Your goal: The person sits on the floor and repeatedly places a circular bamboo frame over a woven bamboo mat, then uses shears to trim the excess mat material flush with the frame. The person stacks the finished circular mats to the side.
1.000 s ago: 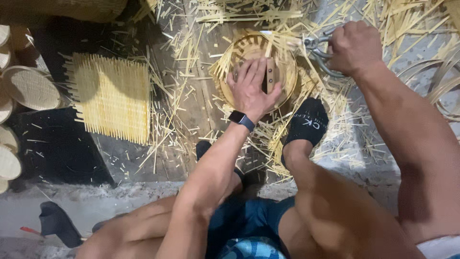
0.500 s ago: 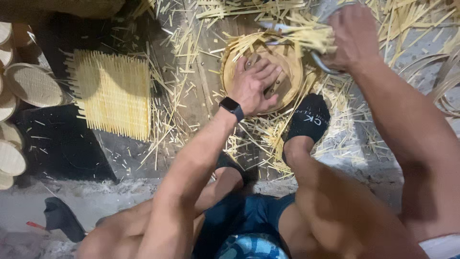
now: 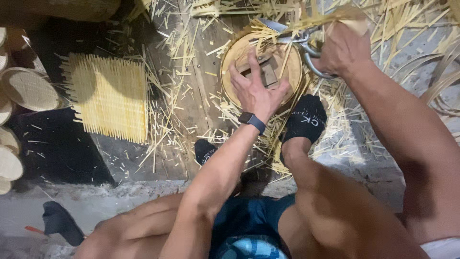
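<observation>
1. The left hand (image 3: 256, 91) lies flat, fingers spread, on top of a round, shallow woven bamboo tray (image 3: 235, 57) that rests on the strewn floor just ahead of the person's black-socked foot (image 3: 304, 120). It pins the tray down and does not close around anything.
2. The right hand (image 3: 342, 50) is closed around the grey metal handles of a pair of large shears (image 3: 297, 38). The blades point left, across the far rim of the tray.
3. Loose ends of pale bamboo strips (image 3: 316, 21) stick out past that far rim and lie at the blades. How far apart the blades stand cannot be told, as the strips cover them.
4. The long axis of the shears runs roughly left to right, along the rim's far edge. The tray lies below and to the left of the right hand, and directly under the left palm.
5. The right hand is nearer the protruding strip ends; the left hand sits at the tray's centre.
6. Well apart to the left lies a square mat of yellow bamboo slats (image 3: 108, 98), with small round woven lids (image 3: 28, 88) stacked beyond it.
</observation>
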### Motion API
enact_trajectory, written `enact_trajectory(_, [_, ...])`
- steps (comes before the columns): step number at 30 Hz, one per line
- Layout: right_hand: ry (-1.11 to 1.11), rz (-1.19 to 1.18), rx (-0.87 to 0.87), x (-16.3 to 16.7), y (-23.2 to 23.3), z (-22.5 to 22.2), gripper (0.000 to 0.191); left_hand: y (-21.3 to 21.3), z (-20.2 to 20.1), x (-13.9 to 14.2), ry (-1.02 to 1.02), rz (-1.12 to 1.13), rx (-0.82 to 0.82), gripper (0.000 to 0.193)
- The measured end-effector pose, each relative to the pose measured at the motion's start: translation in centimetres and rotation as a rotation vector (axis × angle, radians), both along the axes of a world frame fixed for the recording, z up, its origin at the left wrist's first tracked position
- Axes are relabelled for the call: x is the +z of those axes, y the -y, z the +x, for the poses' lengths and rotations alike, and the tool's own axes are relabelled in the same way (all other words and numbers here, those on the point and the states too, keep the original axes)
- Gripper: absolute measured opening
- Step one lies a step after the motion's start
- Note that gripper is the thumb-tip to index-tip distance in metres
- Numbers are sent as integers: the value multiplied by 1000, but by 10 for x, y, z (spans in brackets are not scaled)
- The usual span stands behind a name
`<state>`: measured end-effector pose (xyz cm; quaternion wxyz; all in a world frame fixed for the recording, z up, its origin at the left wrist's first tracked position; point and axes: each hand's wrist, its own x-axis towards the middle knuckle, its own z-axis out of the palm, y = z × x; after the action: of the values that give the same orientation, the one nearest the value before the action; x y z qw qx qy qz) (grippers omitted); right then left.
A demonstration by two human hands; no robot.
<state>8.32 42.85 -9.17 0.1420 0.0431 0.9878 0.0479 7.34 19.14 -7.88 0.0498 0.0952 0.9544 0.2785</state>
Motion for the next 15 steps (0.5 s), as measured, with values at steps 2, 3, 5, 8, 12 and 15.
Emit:
enact_trajectory(2, [78,-139,-89,3,-1,-1,51,5,-8,-1,5,21,-86,112])
enact_trajectory(3, [134,-213,-155,5,-4,-1,53,9,-12,1,-6,33,-136,112])
enact_trajectory(5, [90,-230,-131,7,-11,4,47,16,-17,5,-17,52,-222,110])
enact_trajectory(8, [-42,-93,-10,2,-16,10,41,21,-22,11,-16,77,-351,108])
enact_trajectory(12, [-120,38,30,-5,-17,14,48,24,-29,13,35,93,-472,109])
enact_trajectory(15, [46,-61,-72,-5,-20,15,46,29,-39,12,57,93,-573,115])
